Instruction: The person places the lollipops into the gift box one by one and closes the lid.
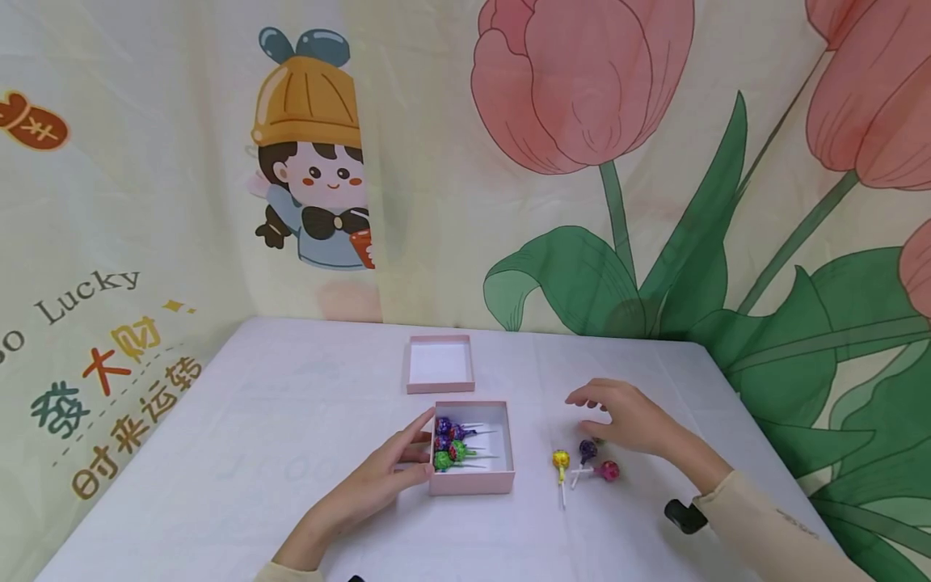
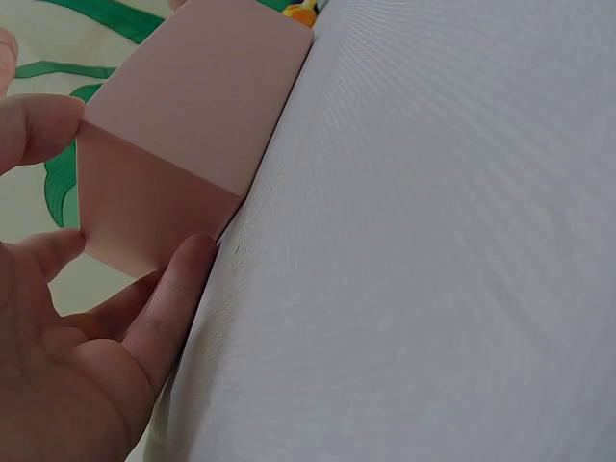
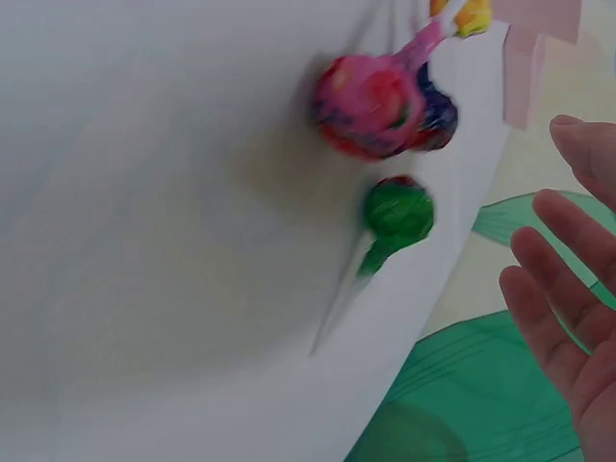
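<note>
An open pink box (image 1: pixel 473 483) stands on the table with several purple lollipops (image 1: pixel 443 443) and green lollipops (image 1: pixel 442 461) inside, their sticks toward the right. My left hand (image 1: pixel 367 485) steadies the box at its left side, fingertips (image 2: pixel 192 255) and thumb spread against the walls. Right of the box lie a yellow lollipop (image 1: pixel 560 459), a dark purple lollipop (image 1: pixel 587 450) and a pink lollipop (image 1: pixel 608 470). A loose green lollipop (image 3: pixel 398 214) lies near the pink one, mostly hidden by my right hand in the head view. Above this group hovers my right hand (image 1: pixel 629 416), fingers loosely bent, holding nothing.
Behind the box lies its pink lid (image 1: pixel 440 387), inner side up. A white cloth covers the table (image 1: pixel 254 404). Printed curtains (image 1: pixel 429 162) hang behind the table's back edge. A black wrist device (image 1: pixel 685 516) shows beside the right sleeve.
</note>
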{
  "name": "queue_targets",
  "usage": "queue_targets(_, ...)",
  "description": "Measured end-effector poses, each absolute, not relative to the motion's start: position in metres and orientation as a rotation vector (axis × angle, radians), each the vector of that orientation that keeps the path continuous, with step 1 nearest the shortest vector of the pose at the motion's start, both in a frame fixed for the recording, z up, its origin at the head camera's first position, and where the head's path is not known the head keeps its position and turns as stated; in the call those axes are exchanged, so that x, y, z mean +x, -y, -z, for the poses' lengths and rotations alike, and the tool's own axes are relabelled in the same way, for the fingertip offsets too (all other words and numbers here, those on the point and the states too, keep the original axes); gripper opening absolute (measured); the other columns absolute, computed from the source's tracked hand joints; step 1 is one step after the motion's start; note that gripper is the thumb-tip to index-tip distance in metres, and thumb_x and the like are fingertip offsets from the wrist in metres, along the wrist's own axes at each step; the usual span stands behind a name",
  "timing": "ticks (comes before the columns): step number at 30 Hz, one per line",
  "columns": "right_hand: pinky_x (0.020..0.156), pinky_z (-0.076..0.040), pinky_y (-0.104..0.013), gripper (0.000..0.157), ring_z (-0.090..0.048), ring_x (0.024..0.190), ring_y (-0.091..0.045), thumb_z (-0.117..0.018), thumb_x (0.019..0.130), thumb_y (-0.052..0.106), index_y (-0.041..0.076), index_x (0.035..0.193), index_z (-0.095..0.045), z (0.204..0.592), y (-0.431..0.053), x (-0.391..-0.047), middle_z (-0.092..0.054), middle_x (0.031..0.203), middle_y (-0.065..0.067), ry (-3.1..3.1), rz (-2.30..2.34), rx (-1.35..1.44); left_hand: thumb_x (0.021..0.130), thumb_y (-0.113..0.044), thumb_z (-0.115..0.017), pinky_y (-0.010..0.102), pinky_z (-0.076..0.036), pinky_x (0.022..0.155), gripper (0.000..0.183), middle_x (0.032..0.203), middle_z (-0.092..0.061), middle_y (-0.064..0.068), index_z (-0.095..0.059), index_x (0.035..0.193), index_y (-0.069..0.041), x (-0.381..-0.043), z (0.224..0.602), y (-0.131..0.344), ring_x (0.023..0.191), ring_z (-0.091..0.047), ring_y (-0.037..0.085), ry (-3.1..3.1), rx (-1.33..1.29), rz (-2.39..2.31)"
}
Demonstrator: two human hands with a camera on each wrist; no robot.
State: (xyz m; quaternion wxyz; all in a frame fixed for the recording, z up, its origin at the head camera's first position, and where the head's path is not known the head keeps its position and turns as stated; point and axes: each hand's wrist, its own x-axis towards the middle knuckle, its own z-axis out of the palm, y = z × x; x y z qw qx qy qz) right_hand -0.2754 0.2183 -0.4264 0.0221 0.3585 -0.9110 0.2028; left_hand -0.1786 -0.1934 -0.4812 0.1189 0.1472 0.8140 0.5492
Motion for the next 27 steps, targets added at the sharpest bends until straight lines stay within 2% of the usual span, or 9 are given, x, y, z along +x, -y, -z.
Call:
queue_targets(7,0.093,-0.06,-0.05,0.039,-0.069,0.108,-0.029,-0.087,0.089,0.011,0.008,0.126,-0.074,0.437,-0.238,-0.277,-0.073,0.117,-0.007,2.901,-0.612,1.066,0.105,-0.028,-0.067,0.055,-0.041,0.114,0.081,0.159,-0.046,0.021,-0.021,0.171,-0.029,-0.179,0.481,0.193,0.136,-0.055,0.033,-2.389,0.419,-1.602)
queue_targets(16,0.09,-0.06,-0.041,0.038,-0.068,0.104,-0.021,-0.087,0.089,0.013,0.01,0.125,-0.075,0.445,-0.251,-0.28,-0.073,0.114,0.001,2.987,-0.575,1.015,0.105,-0.029,-0.067,0.054,-0.041,0.114,0.08,0.159,-0.046,0.021,-0.021,0.171,-0.031,-0.179,0.48,0.193,0.138,-0.054,0.034,-2.382,0.416,-1.606)
queue_targets(27,0.088,-0.061,-0.039,0.035,-0.068,0.097,-0.017,-0.087,0.087,0.007,0.006,0.12,-0.076,0.454,-0.256,-0.277,-0.074,0.107,0.003,2.958,-0.618,1.055,0.105,-0.029,-0.066,0.054,-0.04,0.115,0.081,0.16,-0.045,0.021,-0.021,0.171,-0.031,-0.179,0.479,0.193,0.14,-0.053,0.037,-2.371,0.4,-1.607)
